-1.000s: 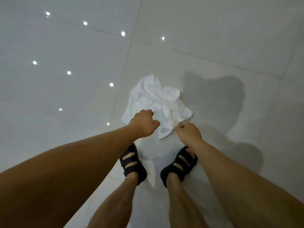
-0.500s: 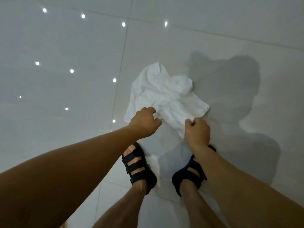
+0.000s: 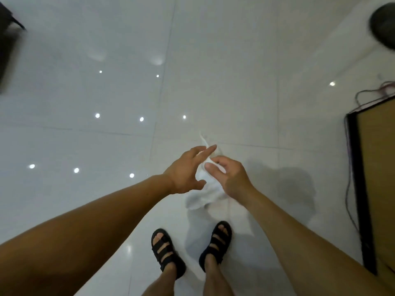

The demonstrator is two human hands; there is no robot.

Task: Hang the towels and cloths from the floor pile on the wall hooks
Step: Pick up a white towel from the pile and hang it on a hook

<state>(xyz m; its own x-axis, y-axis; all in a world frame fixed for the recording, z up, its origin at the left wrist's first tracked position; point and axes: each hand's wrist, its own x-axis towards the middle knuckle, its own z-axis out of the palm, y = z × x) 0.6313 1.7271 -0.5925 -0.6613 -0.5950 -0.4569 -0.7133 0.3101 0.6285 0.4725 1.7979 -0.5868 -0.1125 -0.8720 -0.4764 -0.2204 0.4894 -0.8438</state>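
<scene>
A white cloth (image 3: 204, 192) hangs crumpled in the air over the glossy white tile floor (image 3: 106, 92), in front of my sandalled feet. My right hand (image 3: 232, 178) pinches its upper part between thumb and curled fingers. My left hand (image 3: 184, 169) is beside it on the left, fingers stretched out straight, their tips touching the cloth near its top corner (image 3: 203, 138). Most of the cloth's upper fold is hidden behind my two hands. No wall hooks are in view.
A tan board with a black frame (image 3: 376, 178) stands at the right edge, with thin cables (image 3: 363, 97) trailing behind it. A dark round object (image 3: 384, 24) sits at the top right and a dark blurred shape (image 3: 6, 50) at the top left.
The cloth has come up off the floor in my right hand. My left hand has opened its fingers. The view has risen and swung, bringing the board on the right into sight.
</scene>
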